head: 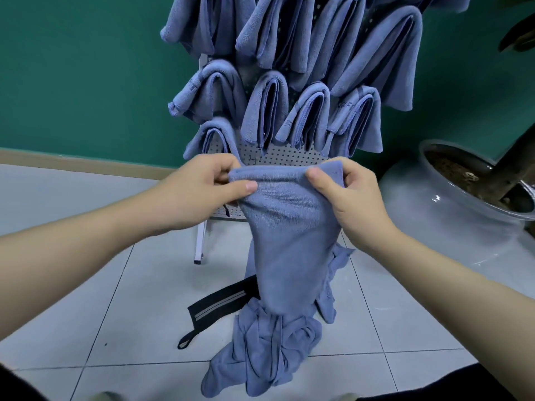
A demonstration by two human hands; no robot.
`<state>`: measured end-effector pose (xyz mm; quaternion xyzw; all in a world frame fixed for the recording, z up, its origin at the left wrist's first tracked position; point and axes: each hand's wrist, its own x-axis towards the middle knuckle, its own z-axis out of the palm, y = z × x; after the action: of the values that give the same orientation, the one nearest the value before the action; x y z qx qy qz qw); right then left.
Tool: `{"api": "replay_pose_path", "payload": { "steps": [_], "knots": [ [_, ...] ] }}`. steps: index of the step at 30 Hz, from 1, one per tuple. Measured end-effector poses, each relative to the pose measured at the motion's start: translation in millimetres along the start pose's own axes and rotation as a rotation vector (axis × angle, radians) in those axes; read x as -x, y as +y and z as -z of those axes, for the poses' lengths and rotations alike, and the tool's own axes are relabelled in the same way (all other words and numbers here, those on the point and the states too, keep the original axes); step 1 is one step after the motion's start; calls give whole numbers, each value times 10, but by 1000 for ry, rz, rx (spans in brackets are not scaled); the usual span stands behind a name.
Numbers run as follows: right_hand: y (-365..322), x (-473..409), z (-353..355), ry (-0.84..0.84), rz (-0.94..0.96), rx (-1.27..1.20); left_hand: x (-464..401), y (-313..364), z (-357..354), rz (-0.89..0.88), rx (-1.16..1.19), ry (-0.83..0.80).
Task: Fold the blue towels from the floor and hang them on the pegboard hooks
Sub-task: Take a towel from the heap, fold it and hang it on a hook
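Observation:
A blue towel (289,233) hangs lengthwise in front of me, held up by its top edge. My left hand (199,192) pinches the left end of that edge and my right hand (353,198) pinches the right end. Just behind it stands the grey pegboard (278,155), with several folded blue towels (307,117) draped over its hooks. A crumpled heap of blue towels (266,354) lies on the tiled floor below, and the held towel's lower end reaches down to it.
A black strap with grey stripes (220,308) lies on the tiles left of the heap. A large glazed plant pot (451,209) stands at the right, close to the pegboard. The pegboard's white leg (200,241) rests on the floor before the green wall.

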<state>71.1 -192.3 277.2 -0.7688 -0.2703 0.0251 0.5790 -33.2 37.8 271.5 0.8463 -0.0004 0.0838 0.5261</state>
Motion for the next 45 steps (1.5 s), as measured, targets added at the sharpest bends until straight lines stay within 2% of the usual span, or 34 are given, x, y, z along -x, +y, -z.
{"api": "replay_pose_path", "payload": {
  "steps": [4,12,15,18,21,32,37,45],
  "knots": [
    [21,-32,38,-124,-141,-243,11,26,-70,-42,147,106],
    [103,-47,64,-121,-53,-52,-15,-23,27,-79,138,297],
    [83,-35,35,-126,-48,-37,-48,-25,-12,-68,196,256],
    [56,-4,-13,-131,-66,-19,-40,-39,-106,64,240,104],
    [53,40,-61,-155,-107,-12,-40,-149,-177,156,232,83],
    [67,120,-193,-116,-183,-60,-33,-163,-364,166,56,276],
    [74,154,-286,-105,-198,-90,-41,-203,-412,161,54,416],
    [77,231,-390,-107,-224,-197,1,-122,-482,105,74,514]
  ]
}}
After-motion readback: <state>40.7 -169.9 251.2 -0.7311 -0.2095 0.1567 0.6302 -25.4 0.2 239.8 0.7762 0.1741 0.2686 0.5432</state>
